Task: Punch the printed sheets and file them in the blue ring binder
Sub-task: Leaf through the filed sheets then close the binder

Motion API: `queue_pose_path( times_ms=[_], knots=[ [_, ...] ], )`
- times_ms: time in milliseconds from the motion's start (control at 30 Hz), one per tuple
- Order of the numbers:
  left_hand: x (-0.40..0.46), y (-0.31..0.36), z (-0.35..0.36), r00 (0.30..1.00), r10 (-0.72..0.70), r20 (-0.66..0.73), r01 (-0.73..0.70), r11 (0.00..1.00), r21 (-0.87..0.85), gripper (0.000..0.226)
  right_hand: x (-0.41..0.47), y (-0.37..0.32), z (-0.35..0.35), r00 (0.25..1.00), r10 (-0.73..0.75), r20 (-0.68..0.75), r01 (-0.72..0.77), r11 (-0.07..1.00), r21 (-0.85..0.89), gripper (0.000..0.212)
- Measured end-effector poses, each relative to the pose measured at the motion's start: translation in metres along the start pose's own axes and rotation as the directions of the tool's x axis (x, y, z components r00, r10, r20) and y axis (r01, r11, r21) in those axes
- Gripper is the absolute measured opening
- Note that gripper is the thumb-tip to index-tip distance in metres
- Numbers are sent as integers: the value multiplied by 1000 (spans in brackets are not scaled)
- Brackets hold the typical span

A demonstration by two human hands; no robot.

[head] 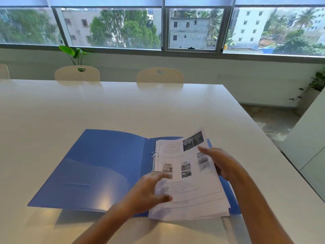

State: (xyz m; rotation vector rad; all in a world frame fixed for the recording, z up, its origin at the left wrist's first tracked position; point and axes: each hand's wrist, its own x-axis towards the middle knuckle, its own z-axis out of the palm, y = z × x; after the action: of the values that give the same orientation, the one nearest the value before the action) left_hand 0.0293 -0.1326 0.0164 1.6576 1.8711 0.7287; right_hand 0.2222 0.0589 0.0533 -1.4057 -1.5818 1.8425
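- Two hands work over a blue ring binder (98, 166) that lies open flat on a white table (123, 106), toward the table's 6 o'clock edge.
- A stack of printed sheets (190, 189) rests on the binder's right half, with its left edge at the metal rings (154, 155) along the spine.
- The left hand (149, 192) reaches in from 7 o'clock, fingers spread and loosely straight over the stack's left margin, gripping nothing; motion blur hides whether the fingertips touch the paper.
- The right hand (219, 162) comes in from 5 o'clock at the stack's right edge, fingers extended; the top sheet (193, 141) is lifted at its far right corner beside them, but whether the thumb pinches the paper cannot be told.
- At 12 o'clock, two white chairs (160, 75) stand at the table's far side, below a wide window (112, 27).
- Leafy plants (74, 53) stand at 11 o'clock and at 3 o'clock.
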Motion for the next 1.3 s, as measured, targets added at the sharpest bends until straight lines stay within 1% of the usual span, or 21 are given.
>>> queue_pose_path(
  times_ms=[33, 67, 100, 200, 267, 333, 400, 500, 567, 600, 633, 700, 733, 767, 800, 833, 867, 900, 1167, 1300],
  knots=[
    [-5, -3, 1, 1000, -24, -9, 24, 998, 57, 69, 1, 4, -2, 1000, -28, -11, 28, 999, -19, 27],
    [-10, -6, 1, 998, -54, -9, 55, 994, 100, 78, 3, 8, -4, 998, -58, -29, 58, 998, -18, 19],
    [-15, -9, 2, 996, -89, 6, 88, 988, 127, 88, 5, 12, -6, 995, -84, -58, 83, 996, -17, 16],
    [-27, -13, 8, 980, -183, 73, 160, 957, 244, 113, 13, 18, -7, 982, -135, -134, 132, 991, -27, 16],
    [-32, -15, 13, 974, -211, 80, 176, 933, 315, 118, 19, 19, -7, 972, -163, -170, 159, 987, -40, 17],
    [-36, -15, 17, 974, -217, 66, 182, 923, 337, 116, 23, 19, -7, 966, -175, -190, 171, 985, -41, 15],
    [-38, -15, 21, 979, -198, 45, 170, 922, 349, 111, 25, 19, -7, 968, -173, -179, 167, 985, -47, 7],
    [-39, -16, 24, 988, -155, 0, 145, 927, 347, 101, 22, 25, -7, 973, -143, -179, 128, 987, -97, 15],
    [-39, -17, 25, 990, -140, -12, 135, 927, 349, 100, 20, 32, -6, 971, -140, -196, 117, 986, -120, 18],
    [-39, -18, 26, 991, -133, -18, 131, 928, 349, 100, 20, 35, -6, 966, -143, -216, 116, 984, -133, 21],
    [-38, -19, 27, 992, -126, -24, 126, 929, 349, 100, 19, 38, -6, 958, -151, -245, 113, 980, -161, 30],
    [-38, -22, 28, 993, -114, -33, 118, 926, 357, 100, 18, 44, -4, 919, -178, -352, 79, 957, -279, 56],
    [-38, -23, 29, 993, -110, -33, 115, 922, 369, 100, 17, 47, -3, 893, -204, -402, 59, 937, -344, 61],
    [-37, -24, 30, 994, -107, -33, 112, 918, 381, 100, 16, 49, -2, 870, -236, -432, 54, 918, -394, 57],
    [-37, -24, 31, 994, -106, -34, 111, 915, 389, 99, 14, 51, 0, 856, -267, -442, 59, 901, -430, 45],
    [-37, -24, 32, 994, -106, -37, 112, 913, 392, 98, 13, 53, 1, 852, -290, -436, 65, 885, -462, 32],
    [-37, -23, 33, 993, -107, -40, 114, 912, 393, 97, 12, 54, 2, 855, -303, -422, 68, 871, -487, 23],
    [-37, -23, 34, 993, -107, -44, 116, 912, 393, 96, 11, 55, 4, 860, -310, -405, 67, 856, -513, 19],
    [-40, -22, 30, 993, -117, -28, 119, 914, 388, 98, 3, 65, 3, 872, -325, -365, 1, 748, -664, 20],
    [-39, -19, 28, 992, -124, -9, 118, 921, 371, 102, 0, 66, 4, 856, -353, -377, -20, 707, -707, 23]
  ],
)
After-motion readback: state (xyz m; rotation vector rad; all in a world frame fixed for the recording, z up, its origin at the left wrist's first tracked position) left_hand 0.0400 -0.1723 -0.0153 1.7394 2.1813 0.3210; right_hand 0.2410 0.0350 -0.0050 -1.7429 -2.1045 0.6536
